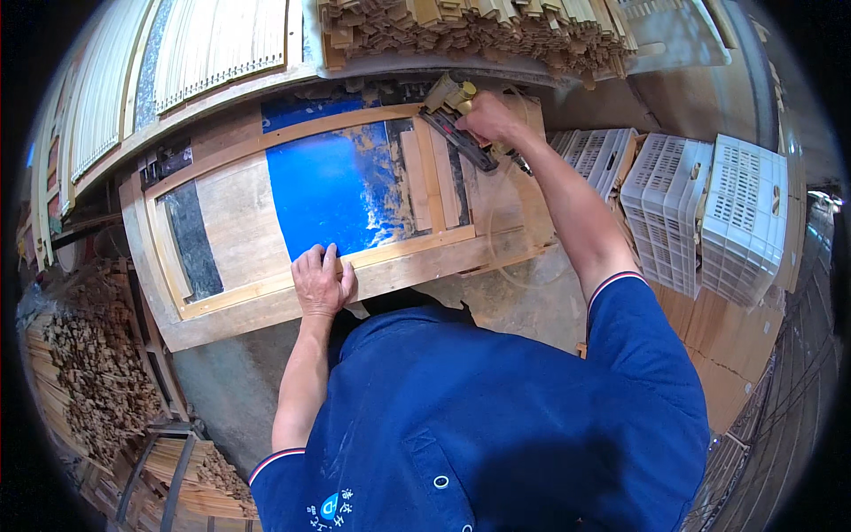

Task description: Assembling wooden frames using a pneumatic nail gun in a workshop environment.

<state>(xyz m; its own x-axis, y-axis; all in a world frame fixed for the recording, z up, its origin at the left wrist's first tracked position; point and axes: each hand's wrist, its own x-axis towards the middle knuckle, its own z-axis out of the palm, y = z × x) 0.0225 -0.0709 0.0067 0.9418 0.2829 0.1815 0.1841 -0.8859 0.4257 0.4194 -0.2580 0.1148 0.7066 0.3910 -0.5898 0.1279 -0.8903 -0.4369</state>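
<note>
A light wooden frame lies on a low workbench. Through its opening show a blue sheet, bare wood and dark patches. My left hand is closed over the frame's near rail, its fingers bent across the strip. At the frame's far right corner, my right hand grips a nail gun with a yellowish body and a long dark magazine. The gun's tip is near the far rail; I cannot tell whether it touches. A thin clear hose loops down on the right.
Stacked wooden strips stand beyond the bench, beside pale slatted panels at the far left. White plastic crates stand to the right on brown boards. More bundled strips fill the lower left.
</note>
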